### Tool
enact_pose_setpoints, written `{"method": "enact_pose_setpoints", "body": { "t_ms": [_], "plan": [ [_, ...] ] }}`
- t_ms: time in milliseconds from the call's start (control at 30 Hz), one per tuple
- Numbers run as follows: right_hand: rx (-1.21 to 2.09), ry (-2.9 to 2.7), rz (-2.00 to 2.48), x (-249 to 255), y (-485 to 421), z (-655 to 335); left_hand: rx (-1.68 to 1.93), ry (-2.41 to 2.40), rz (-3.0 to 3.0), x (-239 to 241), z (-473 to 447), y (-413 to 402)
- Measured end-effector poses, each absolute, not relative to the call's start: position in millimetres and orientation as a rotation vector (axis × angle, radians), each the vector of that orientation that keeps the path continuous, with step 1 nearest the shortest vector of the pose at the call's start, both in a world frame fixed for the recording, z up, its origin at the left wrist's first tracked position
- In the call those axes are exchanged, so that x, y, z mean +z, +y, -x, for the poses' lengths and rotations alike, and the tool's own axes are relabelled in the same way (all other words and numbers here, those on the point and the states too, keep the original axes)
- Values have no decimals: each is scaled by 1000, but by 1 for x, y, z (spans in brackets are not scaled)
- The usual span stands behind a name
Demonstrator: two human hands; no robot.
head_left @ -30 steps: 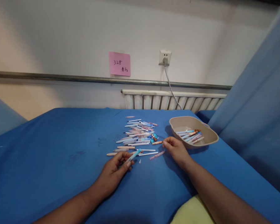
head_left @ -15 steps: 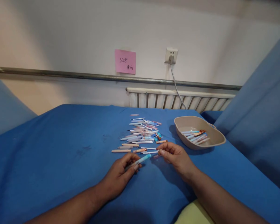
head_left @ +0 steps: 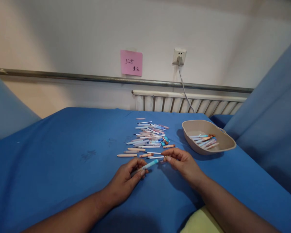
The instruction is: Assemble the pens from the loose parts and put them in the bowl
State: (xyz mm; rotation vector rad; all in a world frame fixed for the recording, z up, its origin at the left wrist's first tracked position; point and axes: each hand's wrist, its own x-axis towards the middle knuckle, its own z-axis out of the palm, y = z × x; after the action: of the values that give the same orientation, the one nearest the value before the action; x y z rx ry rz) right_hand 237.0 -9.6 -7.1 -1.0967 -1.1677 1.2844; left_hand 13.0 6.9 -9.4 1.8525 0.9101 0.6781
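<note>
My left hand (head_left: 127,178) rests on the blue cloth, its fingers closed round a light-blue pen barrel (head_left: 147,165) whose tip points up and to the right. My right hand (head_left: 181,161) lies just to the right of that tip, thumb and fingers pinched together on a small pen part I cannot make out. Beyond both hands lies a loose pile of pen parts (head_left: 147,137): barrels, thin white refills and caps.
A beige tray (head_left: 220,147) with several pens stands at the right. The blue-covered table (head_left: 50,155) meets a wall with a radiator (head_left: 184,103), a rail, a pink note (head_left: 131,62) and a socket (head_left: 179,56). Blue fabric (head_left: 274,113) rises at the right.
My right hand came back from the edge of the pile toward my left hand's pen tip. The left hand and its pen stayed nearly still. The camera shifted slightly.
</note>
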Motion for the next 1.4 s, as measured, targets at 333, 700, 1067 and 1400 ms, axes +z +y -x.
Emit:
{"method": "enact_pose_setpoints", "body": {
  "t_ms": [333,700,1067,1400],
  "plan": [
    [1240,-1256,1070,-16,-12,-231,722,914,-1908,-6,-9,1],
    [1190,-1277,1087,-10,-17,-228,745,863,-1878,-4,-11,-4],
    [1035,-1434,1067,3,-29,-226,721,905,-1978,-7,-10,0],
    [1110,-1342,1117,6,-35,-220,661,935,-2041,-5,-13,-1]
  ]
}}
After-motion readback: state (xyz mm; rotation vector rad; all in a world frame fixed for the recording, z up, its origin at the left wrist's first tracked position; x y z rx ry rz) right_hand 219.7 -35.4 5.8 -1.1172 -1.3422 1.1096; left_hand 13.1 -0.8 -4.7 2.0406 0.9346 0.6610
